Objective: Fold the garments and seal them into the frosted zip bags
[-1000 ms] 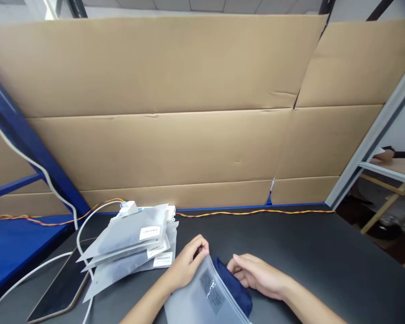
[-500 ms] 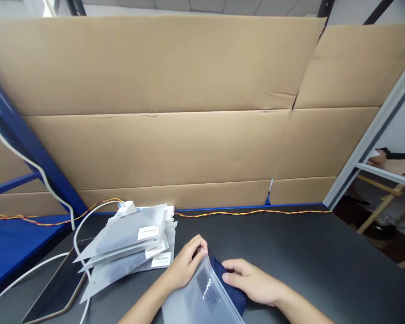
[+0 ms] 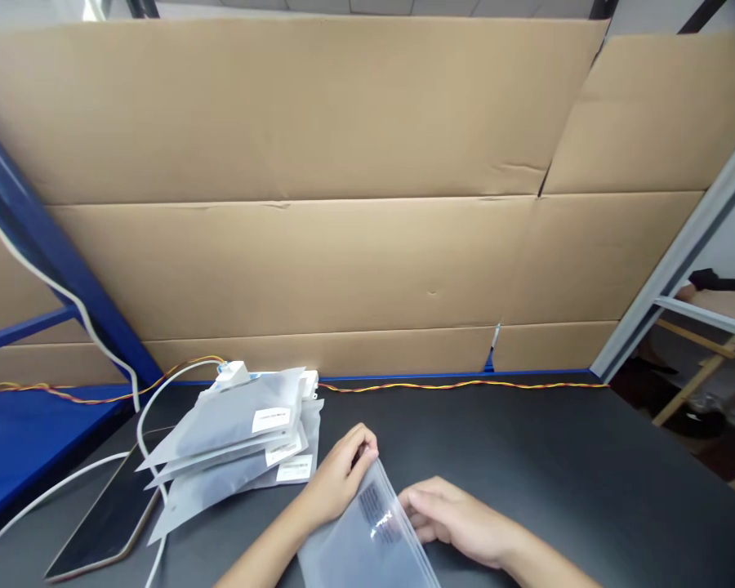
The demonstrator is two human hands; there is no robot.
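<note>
My left hand (image 3: 338,477) pinches the top corner of a frosted zip bag (image 3: 367,543) lying on the black table (image 3: 557,457). At the bag's right edge lies my right hand (image 3: 450,516), fingers curled against the opening. The bag has a dark printed label near its top. The dark blue cloth seen before is hidden inside the bag or under my right hand.
A stack of filled frosted bags (image 3: 238,445) with white labels lies to the left. A tablet (image 3: 101,523) and white cables (image 3: 140,425) sit at the near left. A cardboard wall (image 3: 343,204) backs the table, with a red-yellow wire (image 3: 459,385) along its base.
My right hand moved left toward the bag's opening, and the dark blue cloth went out of sight into the bag. The left hand stayed on the bag's corner.
</note>
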